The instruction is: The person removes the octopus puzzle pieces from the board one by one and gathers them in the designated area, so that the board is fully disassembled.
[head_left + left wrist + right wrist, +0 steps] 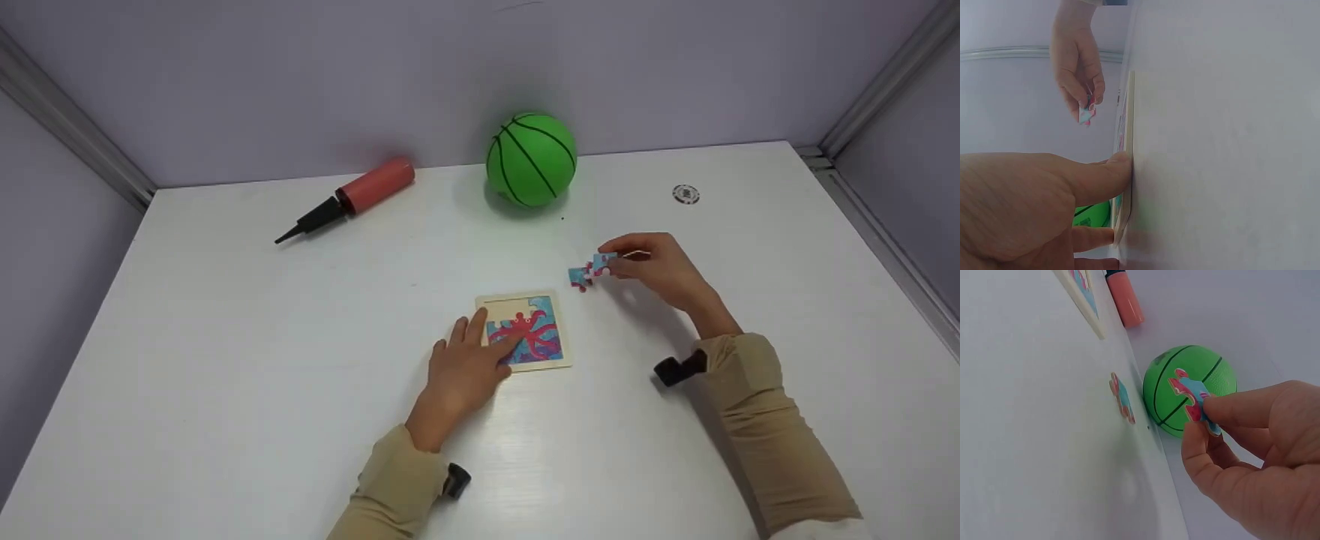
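Observation:
My right hand [656, 270] pinches a jigsaw piece [1196, 396] between thumb and fingers, raised off the table. The piece is light blue with pink-red patches. Just left of it, a second jigsaw piece [577, 278] in the same colours lies on the table. My left hand [465, 371] rests on a wooden puzzle board [566, 330], its index finger extended over the picture and its thumb touching the near edge. On the board is a red octopus [536, 330] on blue; bare wood shows at the upper left. My left hand covers part of the board's left side.
A green ball [532, 160] with black lines stands at the back by the wall. To its left lies a red and black hand pump [375, 187]. A black-and-white round chip [685, 194] lies at the back right of the white table [262, 360].

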{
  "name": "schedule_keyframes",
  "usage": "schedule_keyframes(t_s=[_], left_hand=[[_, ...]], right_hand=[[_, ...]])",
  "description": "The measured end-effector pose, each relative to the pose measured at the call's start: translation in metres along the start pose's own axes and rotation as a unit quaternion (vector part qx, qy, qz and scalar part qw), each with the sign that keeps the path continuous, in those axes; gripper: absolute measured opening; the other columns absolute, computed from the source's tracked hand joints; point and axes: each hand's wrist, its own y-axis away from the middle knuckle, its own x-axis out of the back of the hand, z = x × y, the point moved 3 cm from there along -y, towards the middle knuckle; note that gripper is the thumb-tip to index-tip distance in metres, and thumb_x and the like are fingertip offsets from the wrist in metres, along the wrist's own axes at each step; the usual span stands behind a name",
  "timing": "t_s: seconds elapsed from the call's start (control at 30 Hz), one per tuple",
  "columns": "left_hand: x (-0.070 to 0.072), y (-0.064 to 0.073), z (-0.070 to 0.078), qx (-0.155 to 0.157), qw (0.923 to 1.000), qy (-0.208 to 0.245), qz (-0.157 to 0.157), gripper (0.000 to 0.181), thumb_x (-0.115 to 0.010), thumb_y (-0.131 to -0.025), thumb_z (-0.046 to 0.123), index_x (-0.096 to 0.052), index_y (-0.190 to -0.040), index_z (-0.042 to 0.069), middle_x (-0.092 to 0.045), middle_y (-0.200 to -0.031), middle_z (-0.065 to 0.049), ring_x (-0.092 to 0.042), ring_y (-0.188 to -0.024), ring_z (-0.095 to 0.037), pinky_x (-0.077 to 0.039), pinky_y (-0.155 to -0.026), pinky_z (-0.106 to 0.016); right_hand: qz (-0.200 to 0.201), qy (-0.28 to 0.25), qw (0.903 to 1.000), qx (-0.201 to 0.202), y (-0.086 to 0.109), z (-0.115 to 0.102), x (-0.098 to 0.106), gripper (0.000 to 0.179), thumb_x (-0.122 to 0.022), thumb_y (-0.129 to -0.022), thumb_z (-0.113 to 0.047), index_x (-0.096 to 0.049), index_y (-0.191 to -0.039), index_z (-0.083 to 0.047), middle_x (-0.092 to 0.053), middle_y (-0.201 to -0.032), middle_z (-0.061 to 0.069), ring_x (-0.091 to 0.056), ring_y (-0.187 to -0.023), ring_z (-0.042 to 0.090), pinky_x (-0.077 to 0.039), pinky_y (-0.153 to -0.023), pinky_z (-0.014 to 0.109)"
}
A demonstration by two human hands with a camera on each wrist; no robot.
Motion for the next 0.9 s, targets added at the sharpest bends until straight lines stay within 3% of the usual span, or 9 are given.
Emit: schedule_keyframes(t_s=[0.33,0.6,0.77,0.9], left_hand=[[0.0,0.0,0.0,-0.004,1.0,-0.008,0.004,0.049,-0.059,-0.095,0.032,-0.048,-0.142,0.031,-0.024,-0.155,-0.016,-0.025,-0.139,-0.039,-0.032,-0.102,-0.058],[0.0,0.0,0.0,-0.004,1.0,-0.007,0.005,0.049,-0.059,-0.095,0.031,-0.048,-0.142,0.031,-0.024,-0.154,-0.016,-0.025,-0.139,-0.039,-0.032,-0.102,-0.059],[0.0,0.0,0.0,-0.003,1.0,-0.004,0.005,0.048,-0.059,-0.095,0.031,-0.049,-0.142,0.03,-0.025,-0.154,-0.016,-0.025,-0.139,-0.039,-0.032,-0.102,-0.059],[0.0,0.001,0.0,-0.001,1.0,0.004,0.003,0.048,-0.059,-0.095,0.03,-0.049,-0.142,0.03,-0.025,-0.154,-0.016,-0.025,-0.139,-0.039,-0.031,-0.103,-0.058]], right_hand=[[0.019,0.004,0.9997,-0.013,0.0,0.019,0.017,0.028,-0.059,-0.093,-0.008,-0.064,-0.119,0.002,-0.061,-0.115,0.014,-0.06,-0.09,0.014,-0.051,-0.078,0.02],[0.036,0.061,0.9973,-0.02,-0.003,0.032,0.024,0.028,-0.064,-0.09,-0.007,-0.063,-0.117,0.0,-0.055,-0.102,0.011,-0.049,-0.093,0.02,-0.047,-0.069,0.019],[0.04,0.067,0.9962,-0.038,-0.002,0.034,0.025,0.024,-0.066,-0.089,-0.008,-0.063,-0.111,0.002,-0.057,-0.095,0.01,-0.052,-0.086,0.018,-0.048,-0.067,0.019],[0.057,0.104,0.9924,-0.034,-0.001,0.031,0.026,0.022,-0.069,-0.087,-0.009,-0.066,-0.107,0.002,-0.06,-0.092,0.01,-0.053,-0.081,0.016,-0.047,-0.064,0.019]])
